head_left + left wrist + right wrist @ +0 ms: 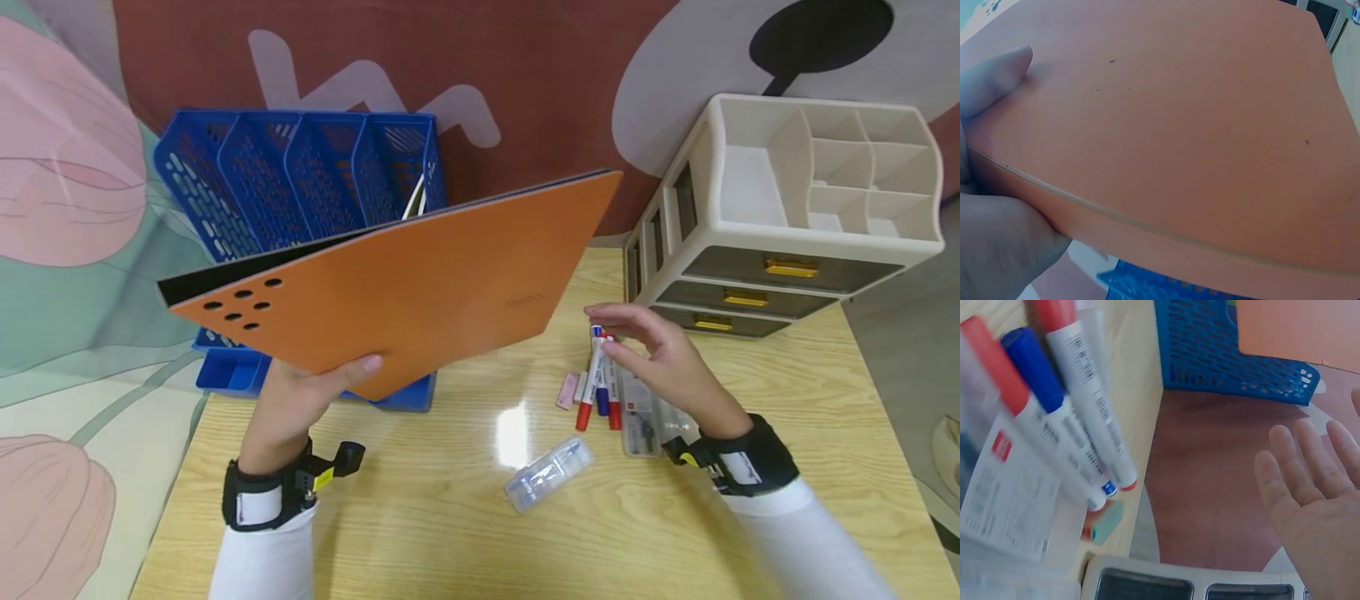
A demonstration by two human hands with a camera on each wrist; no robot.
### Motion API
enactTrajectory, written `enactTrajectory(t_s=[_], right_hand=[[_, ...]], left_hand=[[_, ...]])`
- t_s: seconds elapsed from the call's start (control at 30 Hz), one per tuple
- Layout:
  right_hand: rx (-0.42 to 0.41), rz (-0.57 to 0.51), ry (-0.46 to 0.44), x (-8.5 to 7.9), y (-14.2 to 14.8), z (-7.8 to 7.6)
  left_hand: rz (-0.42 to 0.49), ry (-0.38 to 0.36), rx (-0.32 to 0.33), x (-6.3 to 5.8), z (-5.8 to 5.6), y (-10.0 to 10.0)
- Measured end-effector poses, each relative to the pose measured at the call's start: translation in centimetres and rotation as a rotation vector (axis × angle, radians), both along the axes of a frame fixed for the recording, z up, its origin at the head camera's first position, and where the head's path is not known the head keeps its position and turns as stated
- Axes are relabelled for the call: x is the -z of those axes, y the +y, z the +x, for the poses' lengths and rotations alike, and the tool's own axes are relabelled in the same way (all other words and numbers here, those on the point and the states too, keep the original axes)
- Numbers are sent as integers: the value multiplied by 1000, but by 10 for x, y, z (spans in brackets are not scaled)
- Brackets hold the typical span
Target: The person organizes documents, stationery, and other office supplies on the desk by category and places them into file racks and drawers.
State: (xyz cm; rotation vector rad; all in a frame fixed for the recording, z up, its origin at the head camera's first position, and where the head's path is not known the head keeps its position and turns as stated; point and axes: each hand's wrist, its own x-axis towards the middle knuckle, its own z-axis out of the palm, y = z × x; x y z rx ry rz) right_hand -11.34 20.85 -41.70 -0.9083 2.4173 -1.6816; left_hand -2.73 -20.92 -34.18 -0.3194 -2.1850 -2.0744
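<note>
An orange file folder (420, 292) with black inside is held up and tilted by my left hand (300, 400), its thumb lying on the cover. The left wrist view shows the same thumb (997, 81) pressing the orange face near the spine. Behind the folder stands a blue file rack (300, 183), partly hidden, with some white sheets in its right slot. My right hand (667, 358) hovers above several markers (600, 383), holding nothing. In the right wrist view its fingers (1304, 462) are spread, apart from the markers.
A cream drawer organizer (795, 225) with dark drawers stands at the back right. Beside the markers lie a pink eraser (567, 390) and a clear case (640, 425). Another clear case (549, 473) lies nearer the front. A patterned wall rises behind the wooden table (420, 525).
</note>
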Motion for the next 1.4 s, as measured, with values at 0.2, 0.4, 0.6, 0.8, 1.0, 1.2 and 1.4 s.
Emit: enactTrajectory(t_s=[0.2, 0.4, 0.6, 0.8, 1.0, 1.2, 1.4], right_hand=[[68, 255, 112, 5, 6, 2], [31, 457, 200, 7, 11, 6], [35, 527, 227, 5, 15, 10], [56, 567, 232, 8, 21, 12], [67, 542, 218, 13, 25, 14], [77, 533, 210, 16, 28, 14], [86, 535, 210, 17, 32, 13]], left_hand=[[24, 1, -50, 2, 3, -11], [41, -20, -93, 2, 6, -19], [52, -54, -140, -5, 14, -22], [79, -49, -201, -12, 24, -26], [134, 1, -222, -12, 32, -36], [316, 179, -114, -10, 33, -46], [456, 259, -56, -9, 32, -51]])
